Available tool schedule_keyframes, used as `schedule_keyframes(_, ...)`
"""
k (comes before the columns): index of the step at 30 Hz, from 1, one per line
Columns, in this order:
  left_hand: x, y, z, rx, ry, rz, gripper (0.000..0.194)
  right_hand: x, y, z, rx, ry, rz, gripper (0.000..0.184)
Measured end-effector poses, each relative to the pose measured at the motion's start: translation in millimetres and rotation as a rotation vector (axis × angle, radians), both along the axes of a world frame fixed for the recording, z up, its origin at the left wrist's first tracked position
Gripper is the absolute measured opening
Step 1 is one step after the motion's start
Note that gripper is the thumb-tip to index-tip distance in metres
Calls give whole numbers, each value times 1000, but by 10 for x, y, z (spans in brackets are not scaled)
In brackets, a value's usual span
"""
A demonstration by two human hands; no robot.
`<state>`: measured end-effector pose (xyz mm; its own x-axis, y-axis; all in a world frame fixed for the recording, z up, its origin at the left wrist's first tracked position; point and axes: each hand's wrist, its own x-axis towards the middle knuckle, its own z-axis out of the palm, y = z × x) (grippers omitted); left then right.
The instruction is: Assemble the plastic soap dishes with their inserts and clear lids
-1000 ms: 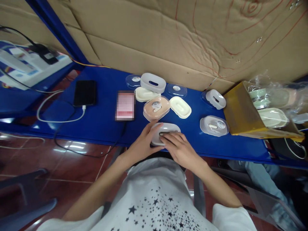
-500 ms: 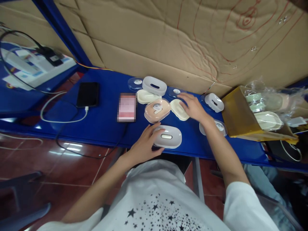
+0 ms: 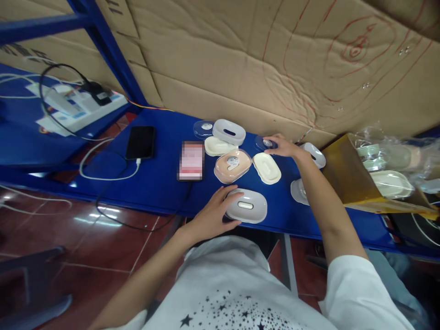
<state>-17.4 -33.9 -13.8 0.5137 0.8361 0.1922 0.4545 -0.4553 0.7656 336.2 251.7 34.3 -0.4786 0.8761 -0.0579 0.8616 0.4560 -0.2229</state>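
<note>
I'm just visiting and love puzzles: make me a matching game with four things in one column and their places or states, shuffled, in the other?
1. Left hand
2. Right hand
3. Peach dish
4. Black phone

A. Has a white cable plugged in
B. Fingers at a clear lid
C. Around one end of a grey dish
D. Between the pink-screened phone and a cream tray

Pairs: 1-C, 2-B, 3-D, 4-A

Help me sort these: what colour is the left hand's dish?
The dish is pale grey; the head view shows it best.
</note>
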Motion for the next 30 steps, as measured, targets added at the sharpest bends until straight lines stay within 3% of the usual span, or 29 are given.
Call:
schedule_keyframes(4,9,7,-33,23,14,-5,80,349,-163,-13,-28,18,-122,73)
schedule_keyframes(8,22,12,-53,34,32,-2,80,473,-281,-46,-38,54,-148,70)
schedule_keyframes(24,21,10,-56,49,39,9,79,312,-414,-3,-33,-8,-226,77)
schedule_keyframes(27,27,9,-61,45,42,10,80,248,-480,90,-15,-16,-235,82)
schedule_keyframes(30,30,10,-64,12,23,24,85,181,-755,304,80,21,-204,71)
